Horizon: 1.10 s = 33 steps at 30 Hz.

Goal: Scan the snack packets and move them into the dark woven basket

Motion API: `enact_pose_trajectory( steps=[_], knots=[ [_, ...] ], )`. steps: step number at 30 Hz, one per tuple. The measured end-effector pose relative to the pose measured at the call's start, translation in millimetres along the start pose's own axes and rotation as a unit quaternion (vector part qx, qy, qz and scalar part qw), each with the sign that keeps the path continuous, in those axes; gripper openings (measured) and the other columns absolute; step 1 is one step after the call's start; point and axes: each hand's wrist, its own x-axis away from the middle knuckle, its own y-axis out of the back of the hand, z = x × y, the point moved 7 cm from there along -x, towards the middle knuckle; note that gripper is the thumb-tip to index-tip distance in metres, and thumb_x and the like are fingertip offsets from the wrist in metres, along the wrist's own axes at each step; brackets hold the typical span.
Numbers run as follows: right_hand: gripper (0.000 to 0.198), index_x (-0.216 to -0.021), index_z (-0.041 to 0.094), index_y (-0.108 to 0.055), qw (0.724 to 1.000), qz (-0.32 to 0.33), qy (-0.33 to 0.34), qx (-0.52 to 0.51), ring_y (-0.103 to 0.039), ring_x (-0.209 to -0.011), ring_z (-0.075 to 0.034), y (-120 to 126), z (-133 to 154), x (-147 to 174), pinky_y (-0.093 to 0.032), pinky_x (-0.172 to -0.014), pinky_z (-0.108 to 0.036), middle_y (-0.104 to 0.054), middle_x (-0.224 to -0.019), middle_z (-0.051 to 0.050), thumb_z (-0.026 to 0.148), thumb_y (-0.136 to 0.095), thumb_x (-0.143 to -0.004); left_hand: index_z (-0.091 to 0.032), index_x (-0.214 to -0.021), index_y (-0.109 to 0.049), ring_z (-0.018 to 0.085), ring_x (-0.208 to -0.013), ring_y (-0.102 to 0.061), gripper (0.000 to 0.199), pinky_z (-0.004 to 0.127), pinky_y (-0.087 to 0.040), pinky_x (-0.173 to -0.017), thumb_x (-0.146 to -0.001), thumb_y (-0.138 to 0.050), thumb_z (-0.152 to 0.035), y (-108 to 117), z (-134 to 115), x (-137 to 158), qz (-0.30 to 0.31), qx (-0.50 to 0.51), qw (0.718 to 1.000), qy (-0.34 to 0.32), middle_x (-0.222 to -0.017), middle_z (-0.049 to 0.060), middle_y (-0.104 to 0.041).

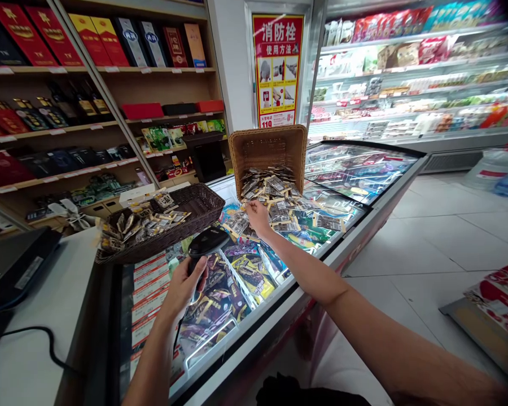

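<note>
Tan wicker basket [268, 149] on its side, snack packets [279, 211] fanned out over the chest freezer [254, 321]

Imo best to pinch one packet by its pale end so the neighbours don't slide, and keep it flat. Right hand [258, 217] has its fingertips bunched at the pile's near-left side, just outside the basket; can't tell if they've actually got one. Left hand [184, 285] is wrapped round a black barcode scanner [207, 241], nearer the body, apart from the pile.

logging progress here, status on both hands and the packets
Left hand holding scanner. Right hand at packets spread from tipped basket. Nothing visibly in the way.
</note>
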Motion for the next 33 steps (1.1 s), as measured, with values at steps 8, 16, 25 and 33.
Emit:
enact_pose_trajectory(
  steps=[8,16,25,33],
  knots=[
    [0.017,-0.100,0.027,-0.059,1.000,-0.007,0.002,0.001,-0.050,-0.058,-0.017,1.6,0.2,-0.2,-0.045,-0.048,-0.030,-0.066,-0.085,-0.004,0.042,-0.053,-0.102,-0.021,-0.070,-0.058,0.009,-0.041,-0.046,0.058,0.020,-0.033,-0.039,-0.077,-0.077,-0.076,-5.5,3.5,-2.4,0.020,-0.015,1.000,0.012,-0.059,-0.001,-0.058],
    [0.017,-0.098,0.026,-0.060,1.000,-0.008,-0.001,-0.003,-0.050,-0.057,-0.016,0.6,-4.2,-2.3,-0.048,-0.048,-0.029,-0.067,-0.086,-0.004,0.042,-0.055,-0.102,-0.021,-0.072,-0.058,0.009,-0.040,-0.046,0.064,0.021,-0.033,-0.038,-0.072,-0.078,-0.082,-6.2,3.4,-3.5,0.018,-0.007,1.000,0.016,-0.059,-0.002,-0.059],
    [0.024,-0.095,0.025,-0.060,1.000,-0.013,0.002,-0.002,-0.055,-0.058,-0.015,-1.5,-8.9,-8.3,-0.048,-0.047,-0.026,-0.065,-0.081,-0.002,0.049,-0.058,-0.098,-0.022,-0.064,-0.059,0.011,-0.041,-0.044,0.059,0.022,-0.031,-0.041,-0.081,-0.073,-0.076,-1.1,2.6,-1.9,0.016,-0.043,0.999,-0.013,-0.047,0.000,-0.053],
    [0.028,-0.120,0.027,-0.055,0.999,-0.024,0.006,-0.021,-0.064,-0.056,-0.019,4.1,2.4,-8.4,-0.057,-0.054,-0.033,-0.072,-0.089,-0.002,0.048,-0.055,-0.102,-0.022,-0.065,-0.062,0.012,-0.041,-0.045,0.057,0.022,-0.036,-0.043,-0.086,-0.070,-0.074,7.1,11.6,-8.2,0.000,-0.048,0.999,-0.025,-0.044,-0.001,-0.051]
  ],
)
